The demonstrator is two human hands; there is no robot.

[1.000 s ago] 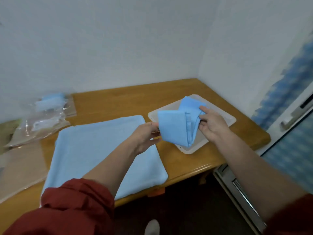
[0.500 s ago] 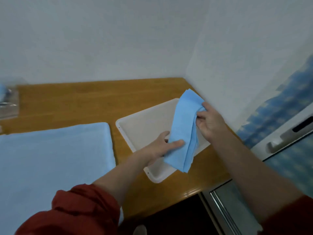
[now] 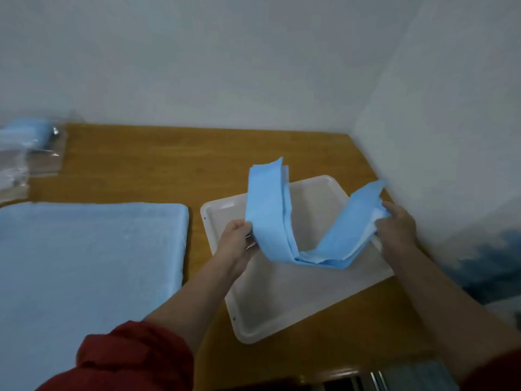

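One brown wooden desk [image 3: 146, 170] fills the corner between two pale walls. Large, flat pale blue towel [image 3: 84, 263] covers its left part. White rectangular plastic tray [image 3: 282, 306] lies beside the towel, not touching it. Folded bright blue cloth strip [image 3: 267, 215] hangs over the tray in a V; contact at the bend cannot be told. Left hand [image 3: 235, 244] pinches the left limb, fingers curled. Right hand [image 3: 397, 230] grips the right limb.

At left edge, plastic packets [image 3: 19, 156] blurred and cut off. Fingers of left hand [image 3: 235, 244] partly hidden behind blue cloth [image 3: 266, 218]; cloth's right end blurred.
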